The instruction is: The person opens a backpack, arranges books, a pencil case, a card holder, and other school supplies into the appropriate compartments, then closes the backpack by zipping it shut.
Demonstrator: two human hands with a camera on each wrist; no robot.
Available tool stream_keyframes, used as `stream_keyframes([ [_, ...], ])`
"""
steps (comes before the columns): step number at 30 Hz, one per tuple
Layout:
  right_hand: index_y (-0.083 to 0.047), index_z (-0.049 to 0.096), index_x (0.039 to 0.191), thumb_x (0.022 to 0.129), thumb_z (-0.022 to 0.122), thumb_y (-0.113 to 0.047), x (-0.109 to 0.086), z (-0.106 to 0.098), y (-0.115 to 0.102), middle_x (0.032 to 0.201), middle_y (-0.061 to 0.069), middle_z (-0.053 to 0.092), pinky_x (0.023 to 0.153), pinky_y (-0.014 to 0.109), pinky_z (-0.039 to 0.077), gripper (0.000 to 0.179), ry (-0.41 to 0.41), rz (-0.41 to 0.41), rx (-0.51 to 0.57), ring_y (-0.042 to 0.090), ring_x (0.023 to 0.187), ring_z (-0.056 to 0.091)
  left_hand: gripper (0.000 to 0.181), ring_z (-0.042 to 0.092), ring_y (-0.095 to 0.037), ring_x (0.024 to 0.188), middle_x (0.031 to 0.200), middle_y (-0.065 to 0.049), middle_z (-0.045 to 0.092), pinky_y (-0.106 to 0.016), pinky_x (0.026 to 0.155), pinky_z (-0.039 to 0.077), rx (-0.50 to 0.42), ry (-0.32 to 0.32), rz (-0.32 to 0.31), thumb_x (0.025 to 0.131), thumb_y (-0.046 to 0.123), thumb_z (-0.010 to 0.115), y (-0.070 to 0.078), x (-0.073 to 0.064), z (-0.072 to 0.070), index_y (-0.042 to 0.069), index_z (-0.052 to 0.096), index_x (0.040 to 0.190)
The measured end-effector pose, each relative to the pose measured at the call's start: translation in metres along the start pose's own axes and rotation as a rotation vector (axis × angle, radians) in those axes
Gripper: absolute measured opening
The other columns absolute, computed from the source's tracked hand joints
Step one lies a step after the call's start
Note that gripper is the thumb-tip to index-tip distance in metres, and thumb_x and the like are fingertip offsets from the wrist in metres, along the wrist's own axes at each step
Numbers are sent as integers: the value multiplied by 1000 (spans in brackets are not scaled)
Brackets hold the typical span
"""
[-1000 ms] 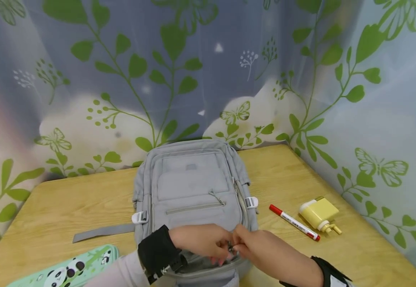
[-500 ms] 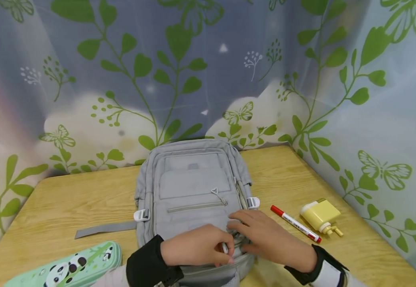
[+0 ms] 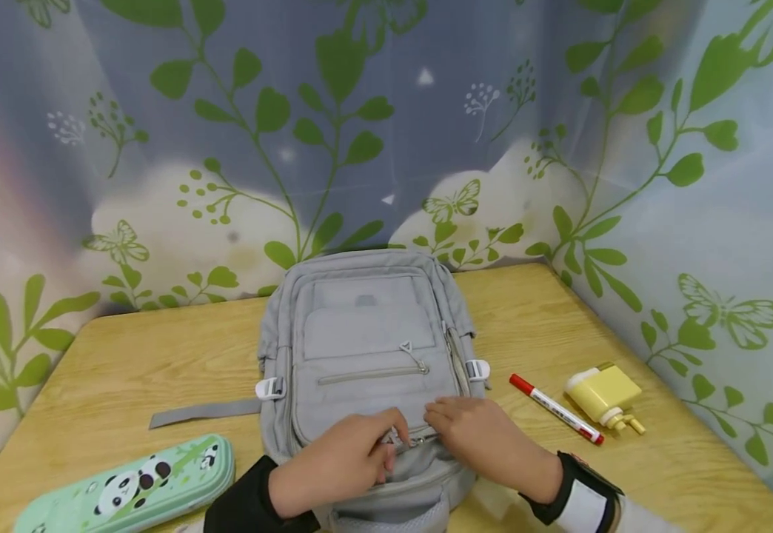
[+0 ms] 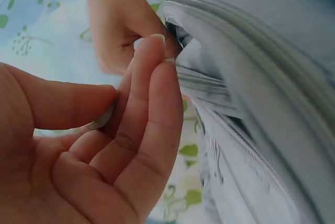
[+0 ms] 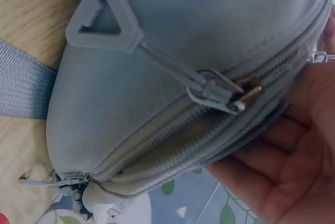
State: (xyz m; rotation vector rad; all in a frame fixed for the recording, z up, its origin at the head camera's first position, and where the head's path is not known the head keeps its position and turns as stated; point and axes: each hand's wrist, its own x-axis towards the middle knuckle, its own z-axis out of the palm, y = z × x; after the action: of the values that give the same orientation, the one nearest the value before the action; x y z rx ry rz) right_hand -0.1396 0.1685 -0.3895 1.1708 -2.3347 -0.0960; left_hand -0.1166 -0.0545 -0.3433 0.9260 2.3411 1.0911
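A grey backpack point(image 3: 363, 333) lies on the table, its zipped front towards me. My left hand point(image 3: 343, 459) pinches a pale zipper pull point(image 4: 102, 118) between thumb and fingers, over the backpack's lower front. Just to its right, my right hand point(image 3: 483, 437) holds the fabric beside the zip, fingers lying over the edge. In the right wrist view, the fingers of that hand reach behind a zipped edge. Another zipper pull point(image 5: 104, 17), with a triangular end, hangs in front there. Part of the lower zip is hidden by my hands.
A green panda pencil case point(image 3: 129, 485) lies at the left front, below a loose grey strap point(image 3: 203, 413). To the right are a red-and-white marker point(image 3: 556, 409) and a yellow bottle-shaped item point(image 3: 603, 396). A leaf-patterned curtain point(image 3: 333, 148) stands behind the wooden table point(image 3: 160, 348).
My hands were together at the lower front. The right hand has drawn apart and settled on the fabric to the right; the left has shifted left and farther up the backpack.
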Motion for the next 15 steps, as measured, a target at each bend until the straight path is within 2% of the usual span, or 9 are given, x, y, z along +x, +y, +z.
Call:
stream_keyframes([
  [5,-12,67,92,75,66,-7,-2,-3,2,95,-1,67,71,28,52,18,-42,51,43,12,88,63,14,52,-3,54,66,3,56,-19,48,40,-15,30,-40,90,-1,42,-5,-18,-11,10,50,92],
  [8,-12,66,93,76,66,-6,-2,-3,2,95,0,66,69,28,52,18,-47,71,77,13,87,63,15,52,-4,53,63,3,56,-19,47,39,-28,9,-53,89,-2,42,-11,-31,-18,10,51,89],
  [15,-15,66,94,77,66,-7,-1,-4,2,96,-2,66,63,26,52,19,-64,129,154,11,85,64,9,53,-9,47,56,3,55,-21,46,40,-41,-55,-110,89,8,47,-20,-54,-36,12,50,82],
])
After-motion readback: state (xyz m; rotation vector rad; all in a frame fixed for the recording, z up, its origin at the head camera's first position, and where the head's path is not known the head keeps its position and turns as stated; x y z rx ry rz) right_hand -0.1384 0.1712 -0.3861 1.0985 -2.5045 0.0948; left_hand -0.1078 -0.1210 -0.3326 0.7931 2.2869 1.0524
